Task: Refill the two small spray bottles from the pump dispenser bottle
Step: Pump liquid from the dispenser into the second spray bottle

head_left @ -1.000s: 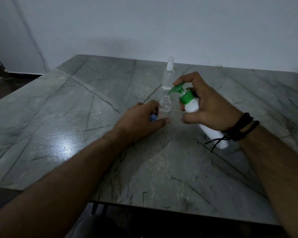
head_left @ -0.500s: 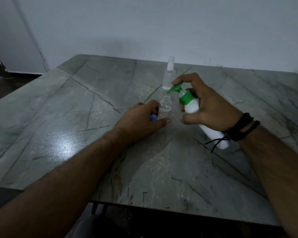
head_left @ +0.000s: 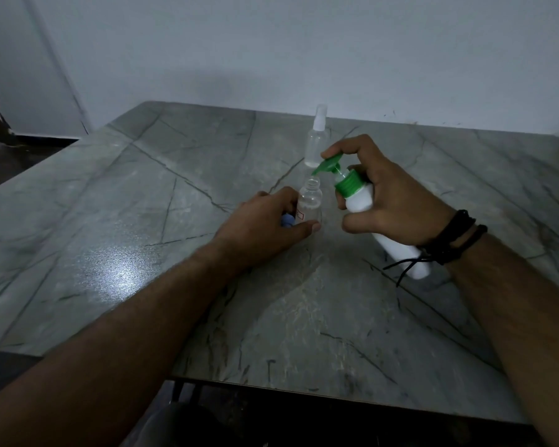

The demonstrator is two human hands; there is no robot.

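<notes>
A small clear spray bottle (head_left: 309,203) stands uncapped on the marble table (head_left: 142,221), and my left hand (head_left: 265,225) grips its lower part. A blue cap (head_left: 61,220) shows under that hand's fingers. My right hand (head_left: 388,201) holds the white pump dispenser bottle (head_left: 360,201) tilted, with the forefinger on its green pump head (head_left: 328,164). The green spout sits just above the open neck of the small bottle. A second clear spray bottle (head_left: 318,140) with a white sprayer top stands upright behind them.
The table's near edge runs across the bottom of the view, with dark floor and a table leg below. A pale wall rises behind the far edge. Black cord bracelets (head_left: 449,240) circle my right wrist.
The green pump head has risen and the forefinger has lifted with it. The left hand and the small bottle have stayed in place.
</notes>
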